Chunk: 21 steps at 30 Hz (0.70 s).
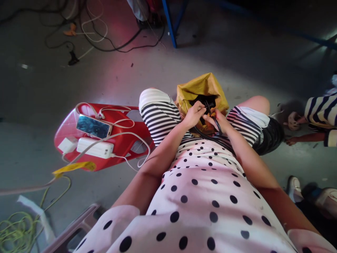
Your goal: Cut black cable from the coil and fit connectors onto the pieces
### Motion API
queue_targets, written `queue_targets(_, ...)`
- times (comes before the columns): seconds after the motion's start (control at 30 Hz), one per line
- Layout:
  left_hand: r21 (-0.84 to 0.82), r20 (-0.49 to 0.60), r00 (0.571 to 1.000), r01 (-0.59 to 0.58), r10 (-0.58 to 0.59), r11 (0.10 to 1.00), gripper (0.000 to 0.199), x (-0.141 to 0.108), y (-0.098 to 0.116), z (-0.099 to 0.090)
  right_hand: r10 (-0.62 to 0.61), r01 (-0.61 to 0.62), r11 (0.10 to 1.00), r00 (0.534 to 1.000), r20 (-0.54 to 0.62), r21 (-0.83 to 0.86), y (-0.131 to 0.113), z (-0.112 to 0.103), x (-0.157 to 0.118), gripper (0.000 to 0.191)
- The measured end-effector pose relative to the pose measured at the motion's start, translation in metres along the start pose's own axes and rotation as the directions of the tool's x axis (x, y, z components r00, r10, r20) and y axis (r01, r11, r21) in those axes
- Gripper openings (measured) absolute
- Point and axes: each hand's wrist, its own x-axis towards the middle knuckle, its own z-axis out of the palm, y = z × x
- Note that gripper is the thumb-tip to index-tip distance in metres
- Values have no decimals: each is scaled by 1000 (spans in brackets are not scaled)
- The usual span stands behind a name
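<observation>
Between my knees stands a yellow sack (201,86) with its mouth open and dark items inside. My left hand (195,114) is at the sack's mouth, its fingers pinched at a thin dark piece. Close beside it on the right, my right hand (218,121) has its fingers closed round a black cable (217,126), with the thumb pointing toward my left hand. A loop of the cable hangs below the hands and runs across my lap. The small part between the two hands is too dark to make out.
A red stool (126,137) at left holds a phone (93,126), a white power bank (94,147) and cords. Cables lie on the floor at upper left, yellow-green cord (18,228) at lower left. Another person's hands (293,121) show at right, near black coils (271,135).
</observation>
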Motion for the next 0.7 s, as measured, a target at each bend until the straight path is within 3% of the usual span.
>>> queue_targets(0.17, -53, 129, 989, 75, -67, 996, 23, 5, 0, -9, -14, 11, 999, 999, -44, -53, 7, -2, 5, 68)
queue_targets(0.37, -36, 240, 966, 109, -98, 993, 38, 14, -2, -11, 8, -9, 998, 1000, 16, 63, 16, 1, 14, 78)
queue_targets(0.6, -135, 65, 982, 187, -179, 973, 28, 21, -8, -3, 16, -22, 995, 998, -53, -99, 13, 5, 42, 75)
queue_targets(0.7, -149, 75, 974, 222, -213, 964, 27, 25, -11, -3, 36, -35, 993, 999, 4, -111, 12, 5, 53, 71)
